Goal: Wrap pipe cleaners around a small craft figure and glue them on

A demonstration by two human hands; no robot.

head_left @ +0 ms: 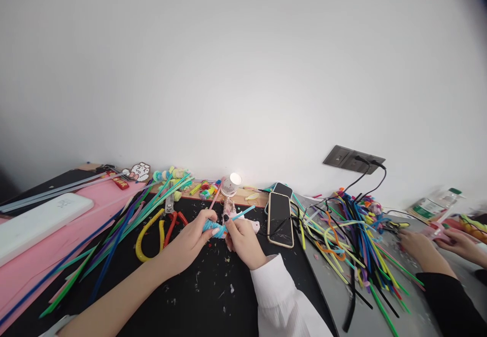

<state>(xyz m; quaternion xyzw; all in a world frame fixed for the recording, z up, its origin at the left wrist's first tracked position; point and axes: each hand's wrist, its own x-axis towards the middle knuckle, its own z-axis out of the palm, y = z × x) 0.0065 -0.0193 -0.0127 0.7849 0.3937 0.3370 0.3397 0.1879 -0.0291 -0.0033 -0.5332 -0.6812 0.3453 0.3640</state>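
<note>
Left hand (195, 238) and right hand (246, 240) pinching a fuzzy blue coil (213, 228) in closed fingers, left of a cream-edged phone (280, 221), loose pipe cleaners (362, 235) right of the phone.

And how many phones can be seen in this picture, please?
2. The cream-edged phone lies to the right of the right hand; the other phone lies just beyond it. More could be hidden from view.

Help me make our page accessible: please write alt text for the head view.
A person's left hand and right hand hold a fuzzy blue coil over a black surface. A yellow-handled tool lies to the left and two phones to the right, with colourful pipe cleaners on both sides; another person's hands are at far right.
</note>
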